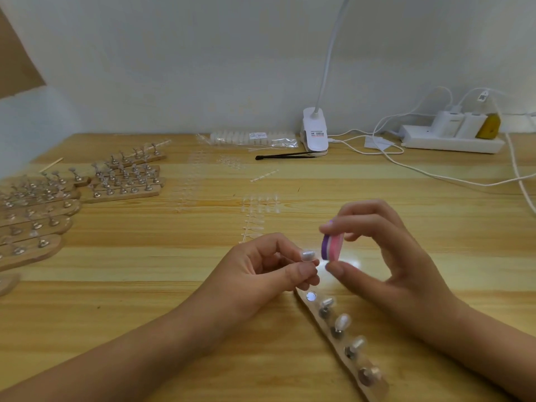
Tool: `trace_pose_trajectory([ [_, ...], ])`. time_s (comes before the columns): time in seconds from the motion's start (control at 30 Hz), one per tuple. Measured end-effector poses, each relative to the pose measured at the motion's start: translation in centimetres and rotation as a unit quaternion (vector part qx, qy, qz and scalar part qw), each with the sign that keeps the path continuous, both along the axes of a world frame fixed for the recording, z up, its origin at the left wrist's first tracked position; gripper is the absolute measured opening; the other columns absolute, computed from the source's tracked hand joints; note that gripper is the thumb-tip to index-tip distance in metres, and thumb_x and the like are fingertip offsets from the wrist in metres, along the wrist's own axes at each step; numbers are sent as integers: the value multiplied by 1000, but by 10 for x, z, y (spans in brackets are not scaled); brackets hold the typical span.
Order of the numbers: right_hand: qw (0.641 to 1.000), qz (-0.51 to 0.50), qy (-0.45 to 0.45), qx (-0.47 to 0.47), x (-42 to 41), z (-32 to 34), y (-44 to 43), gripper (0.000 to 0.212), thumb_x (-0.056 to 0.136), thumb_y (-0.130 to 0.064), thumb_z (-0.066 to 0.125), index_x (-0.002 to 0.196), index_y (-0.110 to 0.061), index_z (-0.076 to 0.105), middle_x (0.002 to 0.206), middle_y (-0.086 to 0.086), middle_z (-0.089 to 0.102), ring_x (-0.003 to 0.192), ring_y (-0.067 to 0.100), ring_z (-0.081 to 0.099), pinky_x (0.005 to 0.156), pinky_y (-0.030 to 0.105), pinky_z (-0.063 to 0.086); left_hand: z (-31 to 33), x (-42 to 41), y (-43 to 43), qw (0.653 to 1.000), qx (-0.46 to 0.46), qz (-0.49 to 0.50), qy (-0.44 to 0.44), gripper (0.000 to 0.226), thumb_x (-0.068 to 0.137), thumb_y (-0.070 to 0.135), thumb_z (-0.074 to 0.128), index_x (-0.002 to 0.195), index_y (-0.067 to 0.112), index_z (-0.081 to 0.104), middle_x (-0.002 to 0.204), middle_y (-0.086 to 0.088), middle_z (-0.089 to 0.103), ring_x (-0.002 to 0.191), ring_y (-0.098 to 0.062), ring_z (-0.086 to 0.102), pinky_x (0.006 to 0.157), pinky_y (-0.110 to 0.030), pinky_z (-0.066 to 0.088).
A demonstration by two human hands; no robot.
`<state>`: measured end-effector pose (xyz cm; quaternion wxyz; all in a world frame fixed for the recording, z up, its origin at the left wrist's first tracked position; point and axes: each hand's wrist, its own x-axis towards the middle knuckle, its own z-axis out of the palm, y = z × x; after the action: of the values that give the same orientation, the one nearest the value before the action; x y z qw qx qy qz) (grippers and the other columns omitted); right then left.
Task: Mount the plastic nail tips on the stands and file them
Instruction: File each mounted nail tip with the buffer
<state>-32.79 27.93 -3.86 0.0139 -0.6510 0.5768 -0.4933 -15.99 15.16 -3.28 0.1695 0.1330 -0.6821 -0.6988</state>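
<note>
My left hand (269, 265) pinches a small stand topped with a clear nail tip (308, 255) between thumb and fingers. My right hand (377, 256) grips a purple, white and pink file block (331, 247) between thumb and fingertips, its edge right beside the tip. Below the hands a wooden holder strip (345, 343) runs toward the lower right. It carries three metal stands with nail tips, one bare stand near its lower end, and one empty metal disc (311, 295) at its upper end.
Several more wooden strips with stands (124, 181) lie at the left. Strips of clear nail tips (258, 211) and a bag of tips (252, 139) sit mid-table. Black tweezers (284, 155), a clip lamp (315, 132), white cables and a power strip (452, 140) are along the back.
</note>
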Motion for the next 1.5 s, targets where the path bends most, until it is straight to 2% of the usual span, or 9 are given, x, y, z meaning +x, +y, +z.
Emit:
trace_pose_trajectory([
  [0.37,998,38,45,-4,5,-3,2,30,83,-31,73,111,-28,62,110,0,51,108,23,55,93,30,44,-1,-1,2,1000,-26,-16,2,4,82,28,67,79,25,66,75,5,70,73,-4,65,70,-13,47],
  [0.5,1000,4,5,-10,0,-2,-1,27,82,-29,70,108,-28,60,108,0,52,105,21,55,89,32,46,-2,0,1,1000,-16,-1,-10,5,82,29,69,79,25,67,80,0,73,79,-9,68,75,-16,50],
  [0.63,998,21,55,-14,3,-5,1,31,82,-30,73,110,-27,59,108,0,51,107,19,54,93,29,43,-1,0,2,1000,-24,-13,-5,8,85,28,70,83,21,67,78,4,71,77,-7,67,72,-16,49],
  [0.77,1000,2,6,-9,-2,-3,0,27,83,-31,71,108,-28,60,107,-1,53,106,21,55,90,34,47,-2,0,1,1000,-8,3,-6,7,82,28,70,79,23,66,80,0,73,79,-8,67,74,-16,49],
  [0.93,999,17,32,-7,-1,-4,-1,28,83,-31,71,109,-29,61,109,-1,53,107,21,55,92,27,44,-1,-1,2,1000,-3,-4,2,13,76,36,71,79,24,67,79,2,72,78,-9,67,74,-17,49],
  [1.03,999,-2,-46,-6,-7,-1,-3,29,85,-34,68,111,-29,58,109,-7,54,104,23,57,87,34,48,-1,0,2,1000,3,6,-9,11,77,35,73,78,26,66,79,1,73,80,-8,68,75,-15,49],
  [1.17,998,58,-17,-10,-2,-2,1,30,92,-38,65,118,-25,55,115,-7,55,108,24,57,89,35,46,-1,0,3,1000,-5,5,-11,8,81,33,73,78,28,67,80,0,73,80,-9,68,75,-16,50],
  [1.33,997,-5,-78,9,-6,0,-1,32,85,-33,66,113,-21,56,111,-8,60,107,22,59,89,44,48,-1,1,3,1000,-4,-3,-6,10,81,32,70,83,22,68,81,0,73,82,-8,68,76,-14,49],
  [1.5,1000,15,-1,-7,0,-1,-1,28,87,-38,66,110,-24,56,110,-12,58,104,20,58,89,36,47,-1,1,2,1000,-10,-2,-6,4,83,30,66,85,28,70,82,2,73,82,-7,67,76,-14,49],
])
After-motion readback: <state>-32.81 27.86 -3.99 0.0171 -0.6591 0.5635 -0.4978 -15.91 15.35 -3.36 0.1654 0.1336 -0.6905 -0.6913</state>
